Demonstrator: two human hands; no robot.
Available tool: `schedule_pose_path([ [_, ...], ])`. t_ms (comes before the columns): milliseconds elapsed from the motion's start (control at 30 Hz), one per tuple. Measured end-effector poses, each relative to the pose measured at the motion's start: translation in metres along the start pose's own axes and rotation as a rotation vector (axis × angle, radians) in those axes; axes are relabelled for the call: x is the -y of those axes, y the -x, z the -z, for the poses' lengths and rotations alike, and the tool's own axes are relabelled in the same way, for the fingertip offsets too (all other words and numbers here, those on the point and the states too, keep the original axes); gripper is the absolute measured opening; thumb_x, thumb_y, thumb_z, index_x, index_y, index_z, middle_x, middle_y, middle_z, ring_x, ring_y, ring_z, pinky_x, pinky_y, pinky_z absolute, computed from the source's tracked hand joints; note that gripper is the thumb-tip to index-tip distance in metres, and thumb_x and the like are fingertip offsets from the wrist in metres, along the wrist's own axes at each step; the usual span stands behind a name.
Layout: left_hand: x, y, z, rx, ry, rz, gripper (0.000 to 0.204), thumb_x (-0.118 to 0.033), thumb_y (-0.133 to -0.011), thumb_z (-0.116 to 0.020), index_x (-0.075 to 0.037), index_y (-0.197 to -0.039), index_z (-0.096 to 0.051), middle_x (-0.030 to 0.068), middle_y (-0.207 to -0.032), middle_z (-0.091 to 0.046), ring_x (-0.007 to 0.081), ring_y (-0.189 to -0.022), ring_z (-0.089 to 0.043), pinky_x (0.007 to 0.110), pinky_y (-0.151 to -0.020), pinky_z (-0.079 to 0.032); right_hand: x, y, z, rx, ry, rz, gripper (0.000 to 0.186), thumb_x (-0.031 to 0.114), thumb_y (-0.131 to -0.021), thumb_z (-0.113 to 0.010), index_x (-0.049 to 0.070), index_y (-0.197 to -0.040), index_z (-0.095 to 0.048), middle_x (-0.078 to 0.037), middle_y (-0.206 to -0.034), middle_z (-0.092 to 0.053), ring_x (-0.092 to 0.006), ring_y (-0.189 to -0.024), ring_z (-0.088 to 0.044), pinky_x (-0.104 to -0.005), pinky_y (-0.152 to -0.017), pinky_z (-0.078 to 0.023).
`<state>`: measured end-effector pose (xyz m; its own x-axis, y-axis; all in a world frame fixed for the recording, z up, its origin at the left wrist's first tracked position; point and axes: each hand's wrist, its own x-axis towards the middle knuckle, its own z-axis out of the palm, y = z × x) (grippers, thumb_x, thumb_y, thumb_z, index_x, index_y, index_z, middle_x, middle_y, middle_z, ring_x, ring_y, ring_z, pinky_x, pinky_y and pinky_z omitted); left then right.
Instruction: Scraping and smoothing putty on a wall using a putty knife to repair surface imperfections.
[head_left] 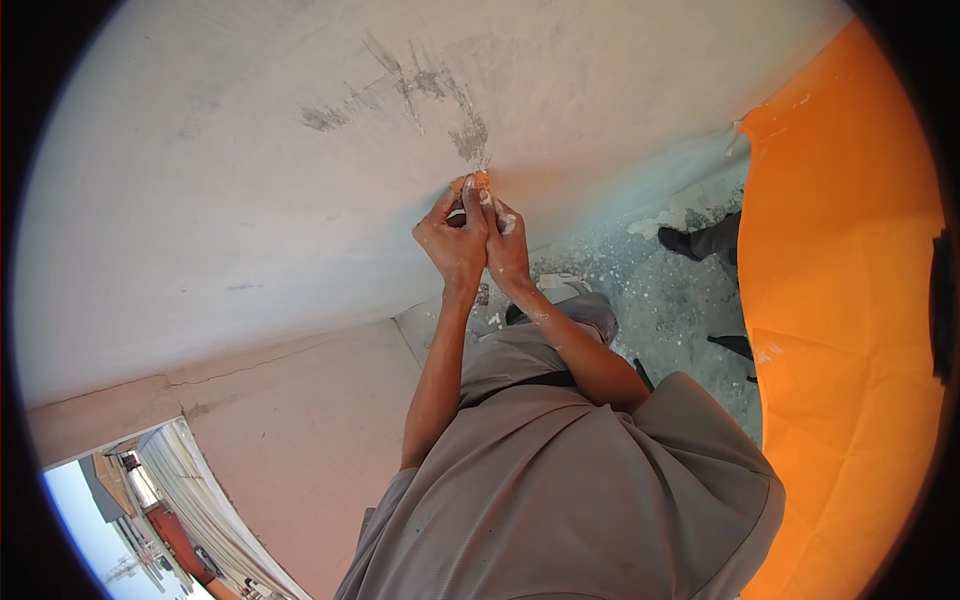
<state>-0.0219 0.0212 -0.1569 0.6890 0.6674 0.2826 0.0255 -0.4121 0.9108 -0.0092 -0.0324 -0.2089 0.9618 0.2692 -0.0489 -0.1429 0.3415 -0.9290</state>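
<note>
Both my hands come together against the pale painted wall (250,180), just below a patch of grey scrape marks (430,85). Between my fingertips is a small flat orange piece (482,181), its far edge at the wall; its exact kind is too small to make out. My left hand (455,238) is closed on it, thumb and fingers pinched. Pressed alongside, my right hand (508,240) is closed too, with its fingertips at the same piece. White dust or plaster marks the fingers of my right hand.
A large orange sheet (850,300) hangs along the right. Beside it shows another person's dark shoe (678,243) on the speckled grey floor (650,300). A window opening (170,510) lies at the lower left, in a pinkish wall (310,440) with a crack.
</note>
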Motion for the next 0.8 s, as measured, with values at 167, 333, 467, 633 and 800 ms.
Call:
schedule_pose_path([
  [167, -0.030, -0.010, -0.010, 0.001, 0.036, -0.035, 0.017, -0.012, -0.095, -0.070, 0.003, -0.100, -0.076, 0.0086, -0.067, -0.070, 0.0053, -0.061, -0.062, 0.025, -0.054, -0.050, 0.029, -0.020, 0.006, -0.007, 0.047, 0.150, 0.044, 0.033, -0.110, -0.045, -0.003, -0.094, -0.064, -0.006, -0.073, -0.063, -0.0100, -0.071, -0.053, -0.0318, -0.064, -0.048],
  [333, -0.023, -0.009, -0.012, -0.026, 0.117, -0.042, 0.017, -0.012, -0.096, -0.070, 0.003, -0.102, -0.076, 0.0073, -0.067, -0.070, 0.0052, -0.060, -0.062, 0.025, -0.054, -0.050, 0.008, -0.010, 0.003, 0.000, 0.017, 0.084, 0.045, 0.036, -0.110, -0.046, -0.002, -0.096, -0.065, -0.005, -0.073, -0.063, -0.0092, -0.072, -0.052, -0.0309, -0.065, -0.048],
  [467, 0.000, 0.004, -0.002, -0.032, 0.065, 0.026, 0.019, -0.014, -0.096, -0.070, 0.005, -0.096, -0.074, 0.0059, -0.069, -0.070, 0.0050, -0.061, -0.061, 0.023, -0.054, -0.049, -0.004, -0.006, 0.008, 0.039, 0.049, 0.034, 0.044, 0.037, -0.110, -0.047, -0.001, -0.100, -0.067, -0.004, -0.074, -0.064, -0.0081, -0.071, -0.051, -0.0309, -0.063, -0.047],
  [633, -0.014, 0.000, -0.006, -0.044, 0.077, 0.065, 0.026, -0.017, -0.097, -0.071, 0.007, -0.087, -0.071, 0.0031, -0.069, -0.067, 0.0041, -0.064, -0.057, 0.023, -0.053, -0.046, 0.017, -0.007, 0.006, 0.034, 0.027, 0.009, 0.043, 0.035, -0.110, -0.047, -0.001, -0.096, -0.066, -0.003, -0.072, -0.062, -0.0078, -0.071, -0.050, -0.0306, -0.061, -0.046],
  [800, -0.021, -0.002, -0.010, -0.042, 0.110, 0.032, 0.025, -0.015, -0.097, -0.071, 0.007, -0.085, -0.070, 0.0027, -0.069, -0.066, 0.0036, -0.066, -0.055, 0.022, -0.054, -0.046, 0.026, -0.013, 0.013, 0.060, 0.098, 0.048, 0.042, 0.034, -0.109, -0.047, -0.002, -0.097, -0.066, -0.004, -0.070, -0.060, -0.0079, -0.070, -0.049, -0.0314, -0.061, -0.045],
])
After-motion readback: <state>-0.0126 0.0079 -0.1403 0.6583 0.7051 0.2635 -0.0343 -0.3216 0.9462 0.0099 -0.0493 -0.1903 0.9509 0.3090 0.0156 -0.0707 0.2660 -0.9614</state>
